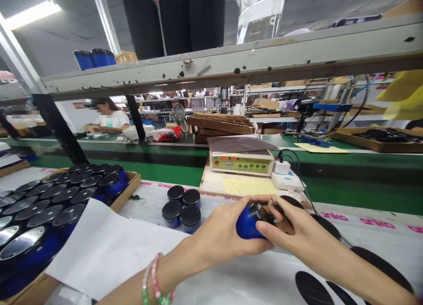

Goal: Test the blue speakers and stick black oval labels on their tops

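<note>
Two hands, our left hand (pixel 220 230) & right hand (pixel 297 230), clamped together on a glossy blue cylindrical jar (pixel 247 223) over a white printed mat (pixel 231 283), w/ four black-capped blue jars (pixel 190 216) just fwd-left of the grip, brown cardboard tray (pixel 127 186) further left.

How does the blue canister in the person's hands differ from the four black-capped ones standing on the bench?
The blue canister is tilted between the left hand and right hand, while the four black-capped canisters stand upright. It is held; they rest together on the bench's printed sheet. Both have blue bodies.
</note>
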Available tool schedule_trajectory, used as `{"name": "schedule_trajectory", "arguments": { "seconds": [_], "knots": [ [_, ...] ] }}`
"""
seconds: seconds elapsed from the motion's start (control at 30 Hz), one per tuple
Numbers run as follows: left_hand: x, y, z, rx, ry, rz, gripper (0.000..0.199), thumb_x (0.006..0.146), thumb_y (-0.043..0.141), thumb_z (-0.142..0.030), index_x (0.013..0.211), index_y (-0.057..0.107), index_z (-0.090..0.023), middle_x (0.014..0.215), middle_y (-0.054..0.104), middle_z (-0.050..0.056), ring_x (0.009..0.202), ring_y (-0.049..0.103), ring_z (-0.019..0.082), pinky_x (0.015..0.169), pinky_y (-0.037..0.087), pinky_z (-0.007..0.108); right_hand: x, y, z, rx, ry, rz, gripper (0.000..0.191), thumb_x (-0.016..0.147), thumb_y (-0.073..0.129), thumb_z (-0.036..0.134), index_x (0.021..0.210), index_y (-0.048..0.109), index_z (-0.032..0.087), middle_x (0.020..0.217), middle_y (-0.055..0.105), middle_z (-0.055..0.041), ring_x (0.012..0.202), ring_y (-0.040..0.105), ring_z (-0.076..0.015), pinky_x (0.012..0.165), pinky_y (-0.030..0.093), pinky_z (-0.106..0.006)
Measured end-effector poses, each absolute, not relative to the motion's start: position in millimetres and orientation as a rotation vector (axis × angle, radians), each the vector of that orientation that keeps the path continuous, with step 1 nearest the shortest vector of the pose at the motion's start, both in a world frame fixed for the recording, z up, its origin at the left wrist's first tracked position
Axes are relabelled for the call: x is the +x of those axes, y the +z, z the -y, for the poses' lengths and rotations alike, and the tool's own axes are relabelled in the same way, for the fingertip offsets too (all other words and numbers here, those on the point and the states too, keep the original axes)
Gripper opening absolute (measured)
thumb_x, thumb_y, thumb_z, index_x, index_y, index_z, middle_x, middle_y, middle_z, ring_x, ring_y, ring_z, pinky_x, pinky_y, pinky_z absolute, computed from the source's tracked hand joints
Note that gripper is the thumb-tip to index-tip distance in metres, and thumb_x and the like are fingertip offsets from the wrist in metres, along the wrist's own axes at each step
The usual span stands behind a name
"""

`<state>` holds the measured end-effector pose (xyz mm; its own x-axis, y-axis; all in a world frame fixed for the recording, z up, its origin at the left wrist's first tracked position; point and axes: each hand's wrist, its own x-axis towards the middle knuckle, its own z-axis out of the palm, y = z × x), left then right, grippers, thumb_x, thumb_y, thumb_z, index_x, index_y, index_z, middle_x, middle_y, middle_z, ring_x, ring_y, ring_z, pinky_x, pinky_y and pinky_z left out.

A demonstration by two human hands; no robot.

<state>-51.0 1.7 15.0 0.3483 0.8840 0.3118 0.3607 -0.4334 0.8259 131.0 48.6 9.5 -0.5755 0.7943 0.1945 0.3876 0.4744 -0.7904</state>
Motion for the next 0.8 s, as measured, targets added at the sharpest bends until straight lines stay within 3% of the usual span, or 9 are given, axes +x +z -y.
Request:
{"name": "schedule_trajectory", "arguments": {
  "seconds": [0.13, 0.33, 0.4, 0.5, 0.6, 0.73, 0.8],
  "knots": [
    [-60, 12, 4, 1.943, 1.102, -1.083, 0.062, 0.074, 0.071, -0.019, 0.131, 0.047, -0.027, 0.118, 0.063, -0.001, 0.101, 0.061, 0.019, 0.089, 0.045, 0.027, 114, 18, -45, -0.906, 0.864, 2.274, 0.022, 0.086, 0.052, 0.04, 0.098, 0.053, 0.022, 0.082, 0.057, -0.0012, 0.074, 0.053, -0.017, 0.065, 0.046, -0.028],
    [-88, 6, -3, 2.055, 1.151, -1.227, 0.057, 0.081, 0.065, -0.03, 0.134, 0.042, -0.027, 0.121, 0.062, 0.0, 0.107, 0.06, 0.019, 0.093, 0.045, 0.027, 80, 26, -57, -0.89, 0.706, 2.313, 0.02, 0.086, 0.048, 0.035, 0.1, 0.052, 0.022, 0.078, 0.055, 0.0006, 0.07, 0.051, -0.0157, 0.061, 0.042, -0.026],
    [-103, -2, -10, 2.171, 0.976, -1.489, 0.067, 0.082, 0.063, -0.042, 0.14, 0.034, -0.024, 0.133, 0.054, 0.005, 0.119, 0.053, 0.023, 0.099, 0.041, 0.032, 65, 21, -72, -0.934, 0.636, 2.365, 0.02, 0.085, 0.049, 0.038, 0.093, 0.051, 0.021, 0.078, 0.054, 0.0003, 0.07, 0.05, -0.016, 0.061, 0.041, -0.027],
    [-126, -23, -18, 2.236, 0.672, -1.926, 0.09, 0.072, 0.066, -0.057, 0.143, 0.03, -0.017, 0.149, 0.03, 0.016, 0.137, 0.025, 0.037, 0.109, 0.024, 0.052, 38, 2, -99, -1.063, 0.54, 2.421, 0.021, 0.08, 0.054, 0.039, 0.079, 0.046, 0.02, 0.071, 0.051, 0.0004, 0.064, 0.046, -0.0158, 0.057, 0.037, -0.028],
    [-142, -46, -23, 2.231, 0.538, -2.079, 0.087, 0.067, 0.072, -0.045, 0.14, 0.037, -0.014, 0.15, 0.026, 0.019, 0.138, 0.014, 0.044, 0.107, 0.009, 0.064, 12, -19, -117, -1.111, 0.531, 2.491, 0.024, 0.077, 0.059, 0.038, 0.075, 0.044, 0.019, 0.069, 0.053, -0.0006, 0.061, 0.046, -0.0153, 0.054, 0.034, -0.027],
    [-161, -60, -23, 2.286, 0.454, -2.068, 0.069, 0.073, 0.061, -0.024, 0.139, 0.04, -0.018, 0.148, 0.034, 0.012, 0.136, 0.026, 0.036, 0.11, 0.012, 0.06, 13, -19, -126, -1.077, 0.538, 2.627, 0.028, 0.084, 0.052, 0.046, 0.079, 0.049, 0.018, 0.072, 0.058, -0.0008, 0.063, 0.052, -0.0141, 0.055, 0.038, -0.025],
    [-165, -57, -21, 2.306, 0.446, -2.049, 0.065, 0.076, 0.059, -0.021, 0.138, 0.04, -0.018, 0.148, 0.033, 0.013, 0.137, 0.025, 0.036, 0.109, 0.013, 0.062, 36, -8, -131, -1.131, 0.455, 2.653, 0.028, 0.085, 0.05, 0.045, 0.083, 0.051, 0.017, 0.079, 0.06, -0.0045, 0.069, 0.055, -0.0168, 0.059, 0.039, -0.027]
  ]
}}
